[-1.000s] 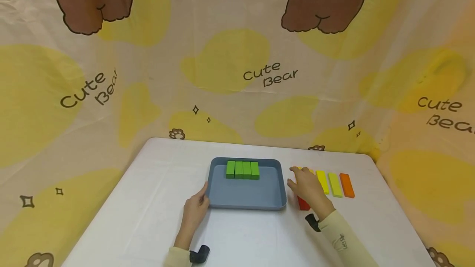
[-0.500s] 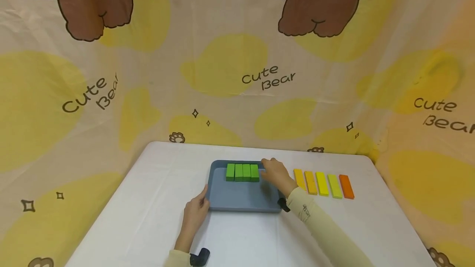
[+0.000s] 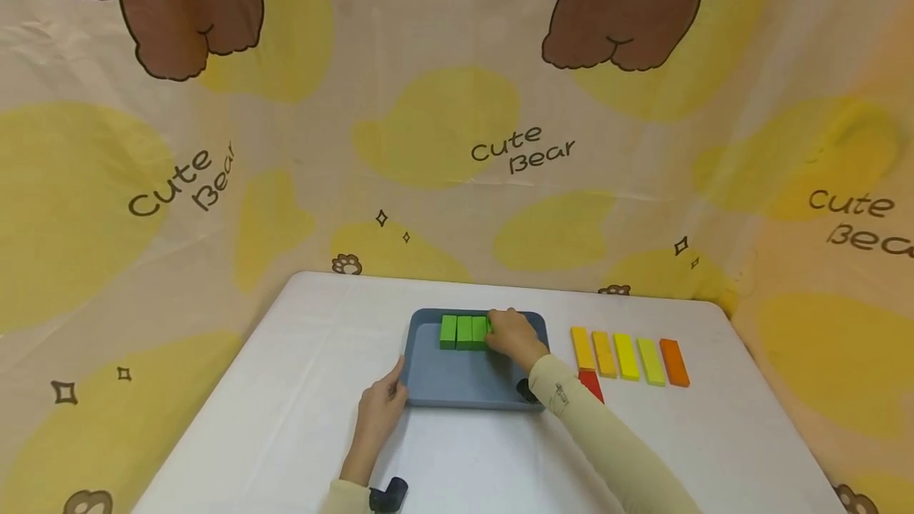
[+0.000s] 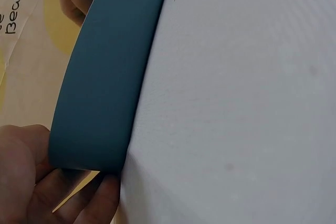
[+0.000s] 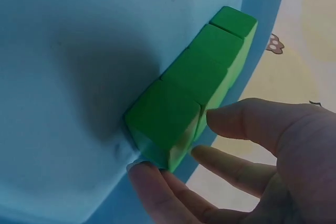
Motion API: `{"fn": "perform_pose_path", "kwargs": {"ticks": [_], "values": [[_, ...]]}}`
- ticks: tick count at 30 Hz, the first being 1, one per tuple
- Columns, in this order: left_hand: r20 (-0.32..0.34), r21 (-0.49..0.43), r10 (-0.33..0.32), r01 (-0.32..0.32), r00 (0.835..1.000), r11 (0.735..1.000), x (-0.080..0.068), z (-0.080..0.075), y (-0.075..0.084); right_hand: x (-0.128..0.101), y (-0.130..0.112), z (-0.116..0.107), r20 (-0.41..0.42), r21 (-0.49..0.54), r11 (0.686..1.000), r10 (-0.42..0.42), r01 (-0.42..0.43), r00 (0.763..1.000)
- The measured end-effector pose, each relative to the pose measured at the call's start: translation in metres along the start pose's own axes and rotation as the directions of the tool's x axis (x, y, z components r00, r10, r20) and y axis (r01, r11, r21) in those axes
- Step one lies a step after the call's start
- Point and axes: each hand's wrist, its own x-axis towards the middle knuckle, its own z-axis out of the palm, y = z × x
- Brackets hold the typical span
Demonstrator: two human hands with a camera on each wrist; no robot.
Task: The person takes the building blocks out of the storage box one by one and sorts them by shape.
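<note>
A blue-grey tray [image 3: 450, 383] lies on the white table, with several green blocks [image 3: 464, 331] standing side by side in a row near its far wall. My left hand [image 3: 380, 409] grips the tray's left edge; in the left wrist view its fingers [image 4: 58, 195] reach around the tray's corner. Over the right end of the row is my right hand [image 3: 516, 337], partly covering the last block. In the right wrist view, extended fingers [image 5: 157, 190] touch that end block [image 5: 163, 114], and the thumb lies close along its side.
Right of the tray lie two orange-yellow blocks [image 3: 581, 349], a yellow block [image 3: 626, 357], a lime block [image 3: 650, 362] and an orange block [image 3: 674, 362]. A red block [image 3: 590, 385] sits nearer, partly behind the right sleeve. A printed cloth [image 3: 428, 125] hangs behind the table.
My right hand has moved left from over the loose blocks at the right into the tray, reaching the row's right end. The left hand keeps its grip on the tray.
</note>
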Motion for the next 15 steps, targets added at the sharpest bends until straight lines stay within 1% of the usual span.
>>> {"fn": "perform_pose_path", "kwargs": {"ticks": [7,15], "values": [[0.002,-0.014,-0.001,0.001,1.000,1.000,0.0020,0.0000,0.0013,0.0068,-0.0019,0.0025,-0.008,0.006,1.000,0.008,-0.008,1.000],[0.006,-0.006,-0.013,0.013,1.000,1.000,-0.0001,-0.0004,0.0027,0.0092,-0.0027,0.0053,0.020,0.020,1.000,0.023,-0.024,1.000]]}}
